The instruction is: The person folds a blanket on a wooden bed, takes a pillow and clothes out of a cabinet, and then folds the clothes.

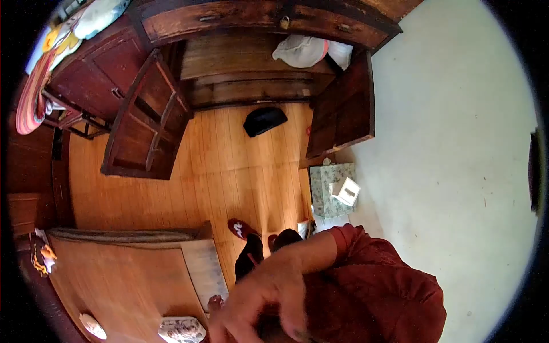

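My right hand (263, 303) reaches across the front of my body from a dark red sleeve (343, 240). Its fingers are spread and point downward, slightly blurred, and nothing shows in them. A small part of what looks like my left hand (215, 302) peeks out beside it at the edge of the wooden bed-like platform (131, 274); its fingers are mostly hidden. A white patterned object (182, 330) lies on the platform to the left of my right hand.
Ahead stands a dark wooden cabinet (240, 57) with its left door (148, 120) and right door (343, 108) swung out. A black bundle (265, 121) lies on the plank floor (211, 166). A white box (346, 191) sits on a patterned box (326, 174) by the wall.
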### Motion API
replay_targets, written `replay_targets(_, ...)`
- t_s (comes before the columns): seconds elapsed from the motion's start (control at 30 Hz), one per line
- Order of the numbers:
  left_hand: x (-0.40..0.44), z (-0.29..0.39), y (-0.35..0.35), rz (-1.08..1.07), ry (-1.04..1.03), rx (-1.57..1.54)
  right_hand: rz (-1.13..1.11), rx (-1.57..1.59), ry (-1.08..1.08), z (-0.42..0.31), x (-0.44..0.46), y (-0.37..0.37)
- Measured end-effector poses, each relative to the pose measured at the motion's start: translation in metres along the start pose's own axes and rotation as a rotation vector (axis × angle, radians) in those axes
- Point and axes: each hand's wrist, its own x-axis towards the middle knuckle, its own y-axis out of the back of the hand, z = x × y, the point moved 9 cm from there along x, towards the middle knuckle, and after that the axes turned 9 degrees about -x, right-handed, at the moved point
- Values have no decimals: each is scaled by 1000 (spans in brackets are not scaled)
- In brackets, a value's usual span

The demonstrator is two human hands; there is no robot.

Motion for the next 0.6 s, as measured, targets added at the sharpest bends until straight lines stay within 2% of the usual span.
replay_targets(0.03,8,13,2,-17,-3,-41,125,-67,-185,2,-14,24)
replay_targets(0.07,16,26,4,-35,-4,-83,323,-11,-228,10,-35,57)
replay_targets(0.13,30,42,2,-81,3,-169,758,-251,-354,-1,-104,138)
replay_targets(0.17,37,48,0,-109,17,-213,952,-333,-428,-7,-144,171)
replay_targets(0.2,43,53,-5,-137,31,-261,1268,-360,-553,-21,-198,199)
replay_targets(0.23,46,59,-12,-151,32,-287,1425,-498,-595,-29,-273,235)
replay_targets(0.27,48,62,-20,-159,37,-302,1437,-590,-588,-59,-322,262)
replay_targets(0.4,39,82,-62,-55,-58,-251,2029,-1262,-701,-248,-463,317)
replay_targets(0.5,24,91,-107,22,-9,-207,2271,-1676,-667,-384,-474,335)
replay_targets(0.53,20,95,-123,35,6,-196,2257,-1720,-607,-417,-467,347)
replay_targets(0.57,18,99,-137,44,18,-186,2020,-1668,-325,-447,-477,376)
replay_targets(0.6,14,101,-152,51,28,-182,2133,-1650,-430,-456,-451,370)
